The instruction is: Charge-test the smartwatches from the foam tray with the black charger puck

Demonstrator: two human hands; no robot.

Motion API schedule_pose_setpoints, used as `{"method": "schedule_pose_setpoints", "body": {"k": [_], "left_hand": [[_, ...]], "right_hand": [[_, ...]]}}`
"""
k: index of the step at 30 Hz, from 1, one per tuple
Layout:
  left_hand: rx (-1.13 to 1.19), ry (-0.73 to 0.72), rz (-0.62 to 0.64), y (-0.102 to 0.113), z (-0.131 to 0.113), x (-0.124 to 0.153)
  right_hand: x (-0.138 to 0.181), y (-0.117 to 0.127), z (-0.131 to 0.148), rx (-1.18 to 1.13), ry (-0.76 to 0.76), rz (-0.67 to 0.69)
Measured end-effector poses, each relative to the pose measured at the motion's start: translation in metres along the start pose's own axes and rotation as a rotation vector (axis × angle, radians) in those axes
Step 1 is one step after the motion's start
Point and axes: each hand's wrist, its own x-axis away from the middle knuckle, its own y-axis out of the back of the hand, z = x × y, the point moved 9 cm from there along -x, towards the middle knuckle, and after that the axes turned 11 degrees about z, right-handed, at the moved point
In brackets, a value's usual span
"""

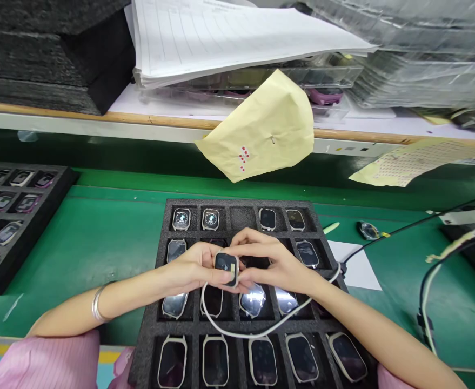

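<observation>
A smartwatch body without a strap (226, 268) is held above the foam tray, its dark screen facing up with a small pale patch on it. My left hand (199, 267) grips it, thumb across the lower screen. On its right edge, the fingers of my right hand (272, 262) are closed; whether they also hold a cable end is hidden. A white cable (257, 334) loops from below the watch and round to the right. Beneath both hands lies the black foam tray (243, 202), with watch bodies in most pockets; two in the back row (181, 219) have lit faces.
At the left sits another black foam tray (65, 178) of watch bodies. A white paper (354, 265), a watch piece (369, 230) and black cables (426, 286) lie to the right. Overhead, a shelf (160, 120) carries papers, foam blocks and plastic trays; a yellow paper (273, 127) hangs from it.
</observation>
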Motion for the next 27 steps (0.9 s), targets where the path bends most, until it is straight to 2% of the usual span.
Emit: {"method": "schedule_pose_setpoints", "body": {"k": [2, 5, 7, 12, 15, 21, 24, 27], "left_hand": [[0.016, 0.017, 0.09, -0.008, 0.001, 0.001], [0.0, -0.001, 0.076, -0.006, 0.002, 0.003], [0.0, -0.003, 0.06, -0.004, 0.003, 0.003], [0.03, 0.028, 0.156, -0.013, 0.005, 0.005], [-0.018, 0.004, 0.126, -0.013, 0.004, 0.004], [-0.247, -0.164, -0.177, 0.009, -0.011, 0.003], [-0.271, -0.152, -0.198, 0.012, -0.011, 0.002], [-0.271, -0.113, -0.224, 0.015, -0.008, 0.002]], "right_hand": [[0.0, 0.001, -0.005, -0.213, 0.01, -0.022], [-0.003, -0.004, -0.017, -0.377, -0.049, -0.035], [-0.005, -0.007, -0.023, -0.413, -0.073, -0.04], [-0.008, -0.003, -0.023, -0.419, -0.007, -0.099], [-0.008, 0.003, -0.01, -0.303, 0.044, -0.045], [-0.003, 0.003, 0.009, 0.22, 0.014, 0.076], [0.0, -0.005, 0.011, 0.433, 0.005, 0.033], [0.0, -0.011, 0.014, 0.542, 0.007, -0.024]]}}
